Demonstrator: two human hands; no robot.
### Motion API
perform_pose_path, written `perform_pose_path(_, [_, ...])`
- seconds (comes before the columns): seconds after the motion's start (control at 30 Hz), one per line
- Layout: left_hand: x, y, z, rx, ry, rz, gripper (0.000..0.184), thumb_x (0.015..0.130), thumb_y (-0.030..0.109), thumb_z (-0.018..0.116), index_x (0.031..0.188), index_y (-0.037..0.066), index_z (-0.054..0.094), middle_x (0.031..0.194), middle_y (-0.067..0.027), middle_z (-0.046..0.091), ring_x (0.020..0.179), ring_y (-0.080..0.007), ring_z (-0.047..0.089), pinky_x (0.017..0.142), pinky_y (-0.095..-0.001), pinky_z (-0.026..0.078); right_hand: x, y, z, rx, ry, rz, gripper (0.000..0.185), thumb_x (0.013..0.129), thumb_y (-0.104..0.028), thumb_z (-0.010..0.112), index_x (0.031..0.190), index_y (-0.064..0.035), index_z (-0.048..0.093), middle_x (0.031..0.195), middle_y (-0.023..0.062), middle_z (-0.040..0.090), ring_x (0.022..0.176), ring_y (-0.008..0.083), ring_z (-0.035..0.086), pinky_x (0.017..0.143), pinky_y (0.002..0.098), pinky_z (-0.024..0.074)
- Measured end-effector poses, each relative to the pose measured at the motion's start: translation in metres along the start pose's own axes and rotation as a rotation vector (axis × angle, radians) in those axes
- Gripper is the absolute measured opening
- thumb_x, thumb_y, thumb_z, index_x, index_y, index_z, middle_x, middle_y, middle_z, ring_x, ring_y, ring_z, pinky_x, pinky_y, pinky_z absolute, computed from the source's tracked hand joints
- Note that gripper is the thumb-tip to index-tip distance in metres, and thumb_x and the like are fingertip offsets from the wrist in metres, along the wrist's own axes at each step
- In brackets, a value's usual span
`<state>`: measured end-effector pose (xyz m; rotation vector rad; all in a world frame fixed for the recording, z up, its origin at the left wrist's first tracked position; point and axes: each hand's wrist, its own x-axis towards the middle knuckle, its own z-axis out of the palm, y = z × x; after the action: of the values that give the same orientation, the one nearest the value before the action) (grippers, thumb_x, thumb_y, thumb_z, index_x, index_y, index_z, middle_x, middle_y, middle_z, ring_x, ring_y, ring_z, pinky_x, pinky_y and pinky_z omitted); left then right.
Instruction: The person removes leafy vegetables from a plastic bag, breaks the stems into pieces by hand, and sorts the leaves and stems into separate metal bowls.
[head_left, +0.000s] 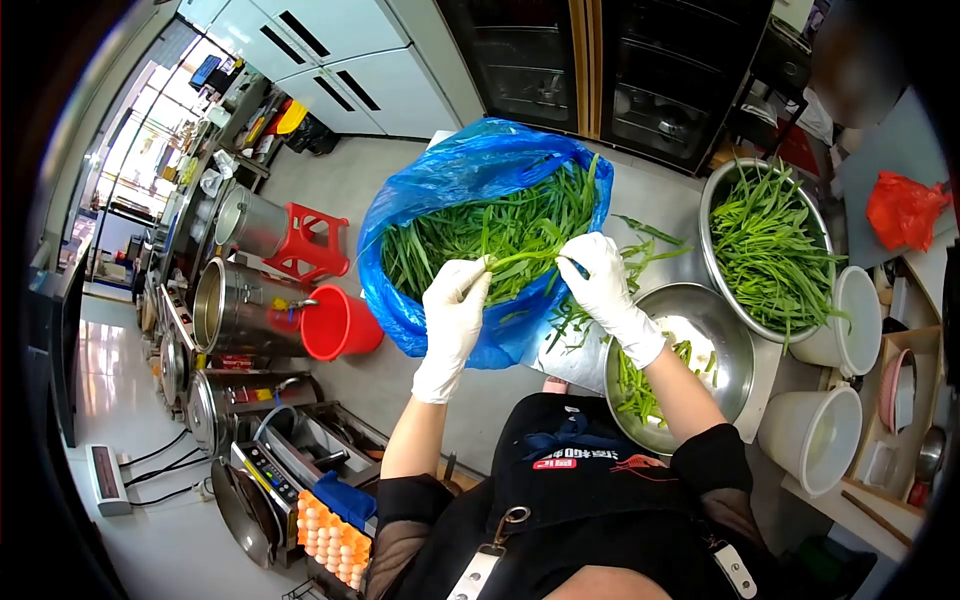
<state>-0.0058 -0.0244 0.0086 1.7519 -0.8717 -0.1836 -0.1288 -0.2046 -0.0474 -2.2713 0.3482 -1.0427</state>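
Observation:
Between my two gloved hands stretches a green water spinach stem (522, 257). My left hand (456, 298) pinches one end of it with thumb and fingertips. The other end sits in the pinched fingers of my right hand (602, 280). Both hands are over the front part of a blue plastic bag (385, 318), which is open and full of long leafy water spinach (430, 238). Below my right forearm, a steel bowl (735, 375) holds short cut stems (632, 388). Loose leaves lie on the metal table beside the bag.
At the right stands a steel basin (712, 235) heaped with leafy greens (765, 245), near two white buckets (815, 440). Left of the bag are a red bucket (335, 325), a red stool (312, 242) and large steel pots (245, 305). An egg tray (330, 540) is lower left.

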Motion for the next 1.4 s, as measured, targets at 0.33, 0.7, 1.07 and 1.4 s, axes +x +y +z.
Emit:
perform_pose_path(0.33, [-0.001, -0.005, 0.001, -0.195, -0.007, -0.334, 0.019, 0.086, 0.008, 0.071, 0.099, -0.006, 0.07, 0.085, -0.0022, 0.067, 0.077, -0.0069, 0.058, 0.07, -0.0214, 0.046, -0.001, -0.005, -0.001, 0.09, -0.016, 0.1, 0.009, 0.08, -0.015, 0.067, 0.084, -0.0071, 0.068, 0.088, 0.0069, 0.066, 0.087, 0.0269, 0.061, 0.082, 0.0389, 0.045])
perform_pose_path(0.7, [0.001, 0.006, 0.006, -0.21, -0.078, -0.42, 0.018, 0.087, 0.009, 0.069, 0.098, -0.005, 0.07, 0.084, -0.0013, 0.068, 0.073, -0.0055, 0.057, 0.068, -0.021, 0.046, -0.009, -0.004, 0.008, -0.05, -0.034, 0.141, 0.014, 0.081, -0.018, 0.065, 0.085, -0.0053, 0.07, 0.079, 0.0086, 0.065, 0.08, 0.0236, 0.062, 0.077, 0.0353, 0.0461])
perform_pose_path(1.07, [-0.006, -0.003, -0.001, -0.115, -0.111, -0.342, 0.015, 0.087, 0.007, 0.067, 0.097, -0.005, 0.069, 0.082, -0.0014, 0.067, 0.073, -0.0067, 0.057, 0.067, -0.0223, 0.047, 0.004, 0.017, -0.041, 0.686, 0.117, 0.631, 0.013, 0.091, -0.008, 0.057, 0.093, -0.0032, 0.068, 0.084, 0.0047, 0.065, 0.069, 0.0109, 0.06, 0.067, 0.0253, 0.0494])
perform_pose_path(1.4, [-0.004, 0.015, 0.012, 0.158, -0.281, -0.188, 0.018, 0.087, 0.014, 0.069, 0.092, -0.003, 0.069, 0.079, -0.0072, 0.068, 0.069, -0.0129, 0.06, 0.066, -0.0273, 0.048, 0.01, -0.056, -0.021, -0.227, -0.189, -0.42, 0.035, 0.077, -0.014, 0.06, 0.112, -0.0091, 0.065, 0.102, 0.0032, 0.063, 0.079, 0.0178, 0.063, 0.062, 0.0301, 0.0531])
